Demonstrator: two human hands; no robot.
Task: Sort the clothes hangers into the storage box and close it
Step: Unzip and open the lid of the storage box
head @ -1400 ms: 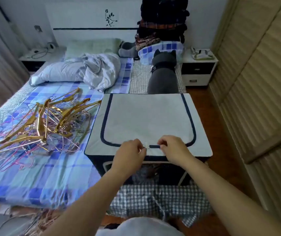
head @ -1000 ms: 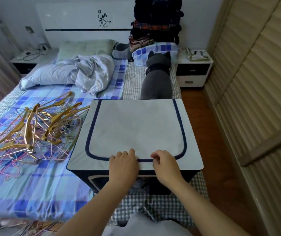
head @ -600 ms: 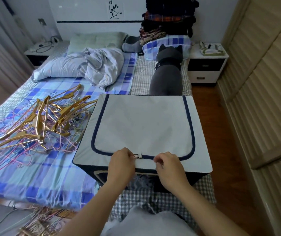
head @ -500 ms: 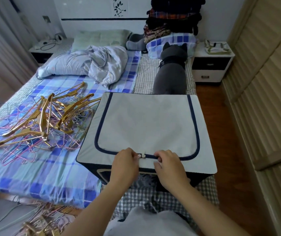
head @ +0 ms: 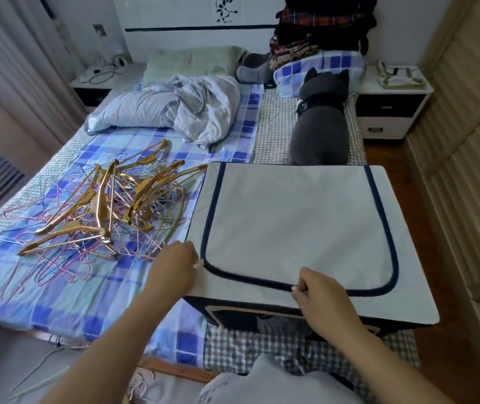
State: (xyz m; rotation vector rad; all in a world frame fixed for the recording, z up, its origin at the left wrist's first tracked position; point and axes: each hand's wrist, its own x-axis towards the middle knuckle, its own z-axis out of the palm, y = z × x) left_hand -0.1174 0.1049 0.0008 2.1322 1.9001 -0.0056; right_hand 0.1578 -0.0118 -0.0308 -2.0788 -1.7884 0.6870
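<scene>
Left hand (head: 174,268) pinching zipper pull, now dragged to storage box (head: 297,228) lid's left corner, right hand (head: 319,294) pinching zipper midway

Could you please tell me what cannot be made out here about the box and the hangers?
- Head view: storage box contents, hidden by its lid.
- Zipper pulls: covered by left hand and right hand fingers, too small to confirm.
- Hangers: tangled pile, count unreadable.
- More hangers on the floor, cut off by the bottom edge.

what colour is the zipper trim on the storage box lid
Dark navy blue, the zipper trim against the pale grey lid; head view.
</scene>
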